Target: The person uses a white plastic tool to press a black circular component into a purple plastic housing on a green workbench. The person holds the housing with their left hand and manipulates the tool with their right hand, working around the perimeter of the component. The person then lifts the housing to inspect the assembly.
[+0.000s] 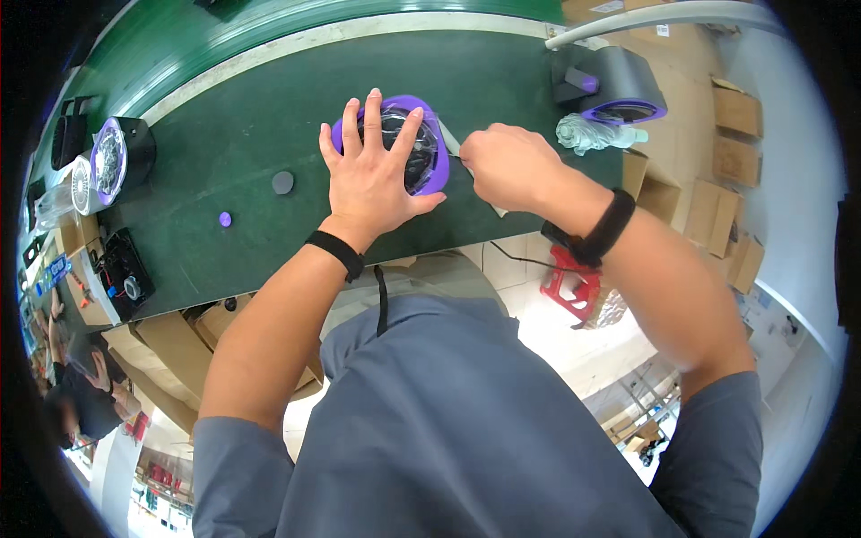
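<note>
Two hands work at the centre of a dark green bench (233, 143). The left hand (375, 175) lies flat, fingers spread apart, pressing on a round purple-rimmed unit (434, 161) with a dark, glossy inside; the unit sits on the bench at 12 o'clock from the person's body. The right hand (509, 166) is at 3 o'clock of the unit, fingers curled together and pinching the edge of a thin clear film (453, 142) at the unit's right rim; what the fingertips grip beyond that cannot be told. Each wrist carries a black band. At 9 o'clock of the unit a small dark disc (283, 182) and a small purple cap (225, 219) lie apart on the bench. At 10 o'clock, near the bench's left end, a black cylindrical housing with a purple rim (126, 154) lies on its side, its open face showing a metallic interior. At 2 o'clock a black housing with a purple ring (623, 85) stands near a crumpled pale green cloth (592, 134). Brown cardboard boxes (735, 112) stand at 3 o'clock beyond the bench; their contents are not visible
</note>
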`<action>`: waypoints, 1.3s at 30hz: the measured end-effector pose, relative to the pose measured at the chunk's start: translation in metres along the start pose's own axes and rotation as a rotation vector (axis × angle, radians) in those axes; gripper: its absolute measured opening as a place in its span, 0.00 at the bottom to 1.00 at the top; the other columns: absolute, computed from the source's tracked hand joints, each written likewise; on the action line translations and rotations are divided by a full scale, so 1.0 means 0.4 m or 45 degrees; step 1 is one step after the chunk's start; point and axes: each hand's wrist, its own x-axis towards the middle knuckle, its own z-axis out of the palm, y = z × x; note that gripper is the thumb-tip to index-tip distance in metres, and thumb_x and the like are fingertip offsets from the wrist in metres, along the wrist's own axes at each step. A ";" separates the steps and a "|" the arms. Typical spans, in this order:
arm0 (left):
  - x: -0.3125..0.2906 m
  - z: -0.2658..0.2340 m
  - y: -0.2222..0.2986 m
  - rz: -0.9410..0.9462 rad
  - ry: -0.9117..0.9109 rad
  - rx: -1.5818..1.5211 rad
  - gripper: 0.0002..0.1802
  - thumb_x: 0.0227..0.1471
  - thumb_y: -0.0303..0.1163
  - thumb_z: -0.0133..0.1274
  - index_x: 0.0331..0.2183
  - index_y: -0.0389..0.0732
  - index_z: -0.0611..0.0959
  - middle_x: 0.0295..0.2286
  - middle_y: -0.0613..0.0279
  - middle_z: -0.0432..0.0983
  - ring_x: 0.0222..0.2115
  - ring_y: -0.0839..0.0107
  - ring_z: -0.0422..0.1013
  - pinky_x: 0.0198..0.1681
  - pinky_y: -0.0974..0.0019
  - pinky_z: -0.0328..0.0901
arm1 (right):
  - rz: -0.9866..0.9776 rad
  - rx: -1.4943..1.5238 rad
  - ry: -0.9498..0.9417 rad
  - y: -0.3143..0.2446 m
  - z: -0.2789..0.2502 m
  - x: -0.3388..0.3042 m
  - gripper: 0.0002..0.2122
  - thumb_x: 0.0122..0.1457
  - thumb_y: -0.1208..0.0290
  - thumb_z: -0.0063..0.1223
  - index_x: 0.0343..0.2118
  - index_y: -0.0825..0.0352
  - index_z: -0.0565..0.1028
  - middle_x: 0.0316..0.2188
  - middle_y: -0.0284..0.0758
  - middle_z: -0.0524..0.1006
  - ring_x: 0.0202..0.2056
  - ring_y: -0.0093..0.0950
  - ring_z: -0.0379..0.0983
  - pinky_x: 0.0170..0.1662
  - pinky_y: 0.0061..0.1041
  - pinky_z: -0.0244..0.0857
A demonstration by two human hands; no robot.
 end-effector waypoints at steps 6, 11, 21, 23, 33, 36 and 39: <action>0.001 -0.007 0.002 0.007 -0.007 0.007 0.65 0.28 0.66 0.76 0.70 0.64 0.71 0.71 0.42 0.53 0.70 0.36 0.50 0.66 0.20 0.48 | -0.096 0.407 -0.083 0.068 0.023 0.055 0.10 0.61 0.69 0.57 0.36 0.69 0.86 0.37 0.49 0.86 0.42 0.50 0.84 0.49 0.46 0.77; -0.007 -0.004 -0.005 -0.002 0.006 0.016 0.65 0.28 0.66 0.75 0.69 0.64 0.71 0.71 0.42 0.53 0.70 0.37 0.50 0.66 0.20 0.48 | -0.324 -0.419 -0.134 -0.031 -0.048 0.018 0.10 0.60 0.70 0.57 0.34 0.70 0.86 0.35 0.50 0.86 0.40 0.53 0.85 0.45 0.47 0.79; 0.001 -0.010 -0.002 -0.014 -0.001 0.001 0.66 0.28 0.67 0.75 0.70 0.64 0.70 0.71 0.42 0.52 0.70 0.37 0.50 0.66 0.20 0.48 | -0.042 -0.027 -0.089 0.025 -0.005 0.040 0.11 0.62 0.68 0.55 0.41 0.64 0.86 0.39 0.49 0.85 0.45 0.52 0.83 0.49 0.50 0.77; -0.004 -0.011 0.009 -0.076 0.001 -0.019 0.66 0.29 0.66 0.76 0.70 0.63 0.70 0.71 0.42 0.52 0.70 0.37 0.50 0.65 0.20 0.48 | -0.053 0.108 0.062 0.030 0.010 0.005 0.11 0.64 0.68 0.53 0.40 0.64 0.86 0.39 0.49 0.85 0.45 0.51 0.83 0.49 0.49 0.77; 0.029 -0.102 -0.034 -0.227 -0.314 -0.145 0.70 0.31 0.57 0.80 0.73 0.64 0.63 0.66 0.36 0.60 0.63 0.33 0.64 0.60 0.40 0.69 | -0.171 2.518 0.194 0.152 0.146 -0.148 0.15 0.80 0.63 0.41 0.58 0.66 0.74 0.21 0.25 0.69 0.22 0.17 0.62 0.29 0.22 0.61; 0.060 -0.150 0.032 -0.583 -0.577 -0.160 0.70 0.35 0.57 0.80 0.74 0.56 0.61 0.63 0.33 0.64 0.60 0.33 0.66 0.59 0.41 0.70 | -0.336 3.042 0.229 0.176 0.175 -0.163 0.14 0.80 0.62 0.40 0.55 0.63 0.75 0.19 0.24 0.63 0.22 0.19 0.58 0.31 0.25 0.58; 0.012 -0.102 0.052 -0.669 -0.391 -0.112 0.66 0.41 0.53 0.78 0.74 0.48 0.60 0.60 0.34 0.68 0.58 0.34 0.68 0.56 0.41 0.71 | -0.552 3.391 0.275 0.194 0.195 -0.173 0.13 0.80 0.62 0.39 0.52 0.60 0.77 0.18 0.23 0.59 0.22 0.19 0.56 0.31 0.24 0.56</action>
